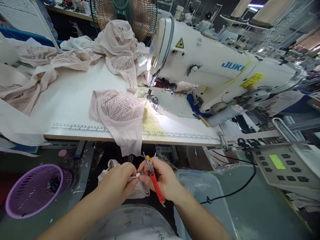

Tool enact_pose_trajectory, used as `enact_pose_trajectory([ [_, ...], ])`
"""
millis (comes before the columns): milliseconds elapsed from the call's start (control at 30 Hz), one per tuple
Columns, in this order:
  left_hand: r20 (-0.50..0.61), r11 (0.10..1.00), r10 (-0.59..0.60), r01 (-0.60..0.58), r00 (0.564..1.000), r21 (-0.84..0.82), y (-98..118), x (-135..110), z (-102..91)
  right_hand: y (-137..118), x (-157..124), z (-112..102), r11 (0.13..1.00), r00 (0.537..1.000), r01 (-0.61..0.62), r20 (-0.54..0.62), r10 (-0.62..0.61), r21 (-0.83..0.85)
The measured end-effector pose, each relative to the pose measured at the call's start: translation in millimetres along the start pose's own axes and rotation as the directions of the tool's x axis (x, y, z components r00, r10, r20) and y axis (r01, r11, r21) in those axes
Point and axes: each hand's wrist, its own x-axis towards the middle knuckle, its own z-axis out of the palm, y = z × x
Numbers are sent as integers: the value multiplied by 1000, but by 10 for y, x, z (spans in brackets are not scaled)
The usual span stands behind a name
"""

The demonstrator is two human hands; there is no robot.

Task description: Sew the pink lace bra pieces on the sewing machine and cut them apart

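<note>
My left hand is closed, pinching a thin pale strap with a small white piece on it. My right hand meets it fingertip to fingertip at that piece. Tucked in the right hand are red-handled thread snips, metal blades pointing up and away from me. Below the hands, a pale lace bra piece hangs over my lap, partly hidden by the fingers. Just beyond, a beige lace bra lies on the sewing table, its lower end draping over the front edge.
A white sewing machine stands behind, its needle area lit. More lace bras are heaped at the back left. A purple basket is on the floor at left, a clear plastic bin at right. A control panel juts out at right.
</note>
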Motion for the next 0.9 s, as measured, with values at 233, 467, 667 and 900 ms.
enact_pose_trajectory([
  [233, 17, 989, -42, 44, 999, -140, 25, -1, -50, -13, 57, 11, 968, 989, 142, 0, -145, -208],
  [467, 125, 896, -91, 136, 988, -422, 39, -29, -90, 64, 63, 51, 883, 917, 380, -16, -400, -277],
  [667, 113, 759, -115, 161, 987, -631, 50, 13, -9, 55, 75, 78, 948, 967, 228, -65, -248, -223],
  [900, 220, 681, -173, 278, 960, -677, -32, 51, -85, 83, 144, -167, 996, 957, 7, 289, 21, -93],
])
